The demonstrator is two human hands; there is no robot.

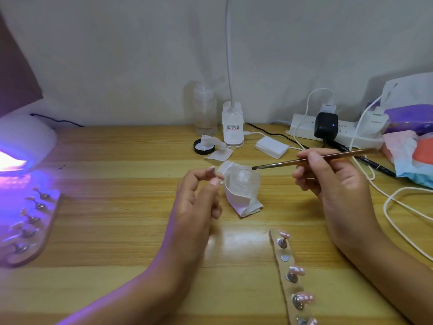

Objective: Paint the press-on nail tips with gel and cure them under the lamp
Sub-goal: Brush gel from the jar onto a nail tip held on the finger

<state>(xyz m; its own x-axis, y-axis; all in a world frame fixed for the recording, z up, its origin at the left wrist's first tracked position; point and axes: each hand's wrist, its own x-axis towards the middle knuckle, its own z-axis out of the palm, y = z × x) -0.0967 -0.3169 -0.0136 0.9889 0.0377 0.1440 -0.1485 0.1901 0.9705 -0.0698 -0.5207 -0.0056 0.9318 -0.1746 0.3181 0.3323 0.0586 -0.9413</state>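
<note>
My right hand (328,181) grips a thin brown brush (311,160), whose bristles hover over a small clear cup (243,177) wrapped in white tissue. My left hand (199,198) pinches a small nail tip on its stand just left of that cup. A clear holder strip (290,273) with several pink painted nail tips lies at the front right. A second holder strip (30,221) with nail tips lies at the left, in front of the glowing white curing lamp (23,141).
At the back stand a clear bottle (205,109), a white clip lamp base (232,125), a black lid (203,146), white wipes (271,146) and a power strip (337,132) with chargers. White cables trail at the right (398,207), beside coloured packets (412,146).
</note>
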